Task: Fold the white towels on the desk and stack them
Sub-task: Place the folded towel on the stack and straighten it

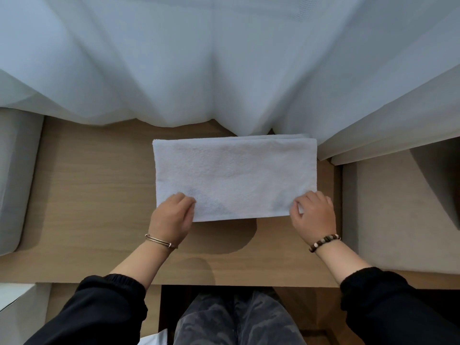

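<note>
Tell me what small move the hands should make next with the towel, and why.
Probably lift the near edge and fold it over to the far edge. The towel lies flat as a wide rectangle on the desk, and the left hand and right hand each hold one near corner, so both seem placed for that fold.

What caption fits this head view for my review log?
Left hand and right hand grip the near corners of a folded white towel on the wooden desk, below a sheer curtain.

Soft dim daylight, perhaps wide-angle distortion.
</note>
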Tool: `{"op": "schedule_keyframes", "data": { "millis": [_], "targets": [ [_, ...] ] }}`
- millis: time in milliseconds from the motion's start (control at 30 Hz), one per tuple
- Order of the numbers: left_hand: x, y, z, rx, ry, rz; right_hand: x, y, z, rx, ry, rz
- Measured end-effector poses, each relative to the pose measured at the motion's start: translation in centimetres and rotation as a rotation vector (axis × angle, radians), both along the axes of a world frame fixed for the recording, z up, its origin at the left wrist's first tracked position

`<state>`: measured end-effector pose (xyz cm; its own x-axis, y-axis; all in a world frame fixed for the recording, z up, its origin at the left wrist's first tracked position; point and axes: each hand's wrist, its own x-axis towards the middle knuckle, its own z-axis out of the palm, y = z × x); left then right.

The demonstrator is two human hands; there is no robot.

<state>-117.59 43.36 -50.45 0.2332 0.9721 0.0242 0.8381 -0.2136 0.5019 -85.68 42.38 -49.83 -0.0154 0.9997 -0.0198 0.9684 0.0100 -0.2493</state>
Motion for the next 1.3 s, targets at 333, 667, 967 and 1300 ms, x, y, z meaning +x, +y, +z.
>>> {"op": "schedule_keyframes", "data": {
  "millis": [333,667,967,1300],
  "targets": [
    [-2.8,10.9,1.0,-0.081,0.040,0.418,-0.2,14.2,2.1,-0.215,0.084,-0.034],
    [-3.8,16.8,1.2,-0.468,0.285,0.206,1.6,21.2,1.3,-0.830,-0.029,0.030],
    [-5.1,18.0,2.1,-0.624,0.190,0.134,3.1,22.7,2.0,-0.996,-0.047,0.154],
    [-5.7,18.4,2.0,-0.661,0.187,0.028,2.8,22.7,1.2,-0.981,-0.020,0.219]
  ]
}}
